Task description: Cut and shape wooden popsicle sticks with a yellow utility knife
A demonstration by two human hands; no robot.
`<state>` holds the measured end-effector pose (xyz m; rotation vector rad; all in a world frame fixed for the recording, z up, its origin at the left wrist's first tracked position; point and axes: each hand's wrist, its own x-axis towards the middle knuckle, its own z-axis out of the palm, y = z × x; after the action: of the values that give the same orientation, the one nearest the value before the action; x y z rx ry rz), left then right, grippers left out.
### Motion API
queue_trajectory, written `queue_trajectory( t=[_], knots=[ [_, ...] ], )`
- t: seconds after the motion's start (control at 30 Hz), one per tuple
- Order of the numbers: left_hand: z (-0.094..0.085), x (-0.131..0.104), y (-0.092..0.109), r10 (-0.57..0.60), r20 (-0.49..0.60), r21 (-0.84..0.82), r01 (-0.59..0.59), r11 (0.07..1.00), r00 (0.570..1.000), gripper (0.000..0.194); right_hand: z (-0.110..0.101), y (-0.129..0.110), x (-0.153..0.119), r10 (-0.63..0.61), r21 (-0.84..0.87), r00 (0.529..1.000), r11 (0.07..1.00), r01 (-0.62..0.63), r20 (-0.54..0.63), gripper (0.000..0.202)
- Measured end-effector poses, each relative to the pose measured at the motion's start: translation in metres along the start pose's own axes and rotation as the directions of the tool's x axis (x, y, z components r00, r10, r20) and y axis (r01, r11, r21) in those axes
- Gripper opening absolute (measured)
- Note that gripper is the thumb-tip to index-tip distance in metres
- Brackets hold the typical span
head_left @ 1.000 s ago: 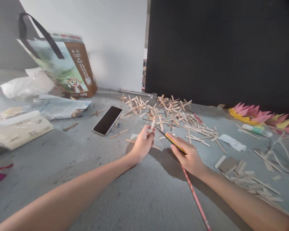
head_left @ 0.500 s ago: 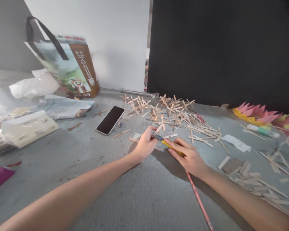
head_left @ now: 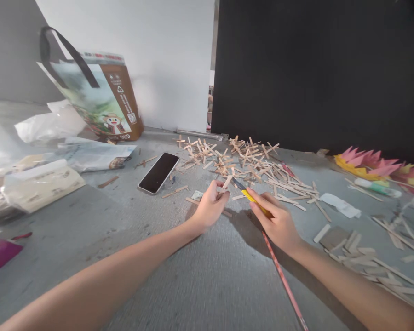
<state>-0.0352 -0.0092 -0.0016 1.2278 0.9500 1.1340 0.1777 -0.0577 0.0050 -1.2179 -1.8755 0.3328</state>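
My left hand [head_left: 210,207] is closed, its fingertips pinching a small wooden craft stick [head_left: 227,182] that points up and away. In my right hand [head_left: 276,219] is a yellow utility knife [head_left: 251,198], its dark tip pointing up and left. The knife's tip is just right of the stick, apart from my left fingers. Beyond both hands lies a pile of craft sticks [head_left: 248,154], many joined into crosses and star shapes. A thin pink rod [head_left: 282,276] runs along the table from beneath my right hand toward me.
A black phone [head_left: 159,172] lies left of the pile. Farther left stand a printed bag [head_left: 103,101] and plastic packets [head_left: 43,184]. Loose sticks [head_left: 369,257], a glue tube [head_left: 377,187] and pink-and-yellow paper shapes [head_left: 365,165] are on the right. A black panel [head_left: 313,73] rises behind.
My right hand has drawn the knife away to the right and slightly toward me, off the stick at my left fingers. My left hand has barely moved.
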Motion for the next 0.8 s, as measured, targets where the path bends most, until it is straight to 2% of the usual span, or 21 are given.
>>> queue_trajectory(
  t=[0.1,0.17,0.5,0.63,0.8],
  knots=[
    [0.0013,0.0019,0.0005,0.026,0.081,-0.155,-0.013,0.988,0.996,0.033,0.0,-0.0011,-0.0006,-0.003,0.009,1.0,1.0,0.003,0.019,0.043],
    [0.0017,0.0029,0.0005,0.058,0.08,-0.197,-0.041,0.98,0.995,0.038,-0.0003,-0.0013,0.0002,0.009,0.013,1.0,1.0,-0.009,0.016,0.042],
    [0.0003,0.0011,-0.001,0.037,0.038,0.026,-0.038,0.999,0.999,0.024,-0.0007,-0.0018,0.0009,0.043,0.016,0.999,0.999,-0.043,0.021,0.042],
    [0.0012,0.001,0.0021,0.008,0.021,-0.011,-0.008,1.0,1.0,0.027,-0.001,-0.0012,0.0005,0.048,0.025,0.999,0.998,-0.049,0.025,0.042],
    [0.001,0.0032,0.0002,0.013,0.049,-0.105,-0.008,0.994,0.999,0.04,-0.0012,-0.0006,0.0001,0.051,0.018,0.998,0.999,-0.052,0.03,0.043]
  ],
)
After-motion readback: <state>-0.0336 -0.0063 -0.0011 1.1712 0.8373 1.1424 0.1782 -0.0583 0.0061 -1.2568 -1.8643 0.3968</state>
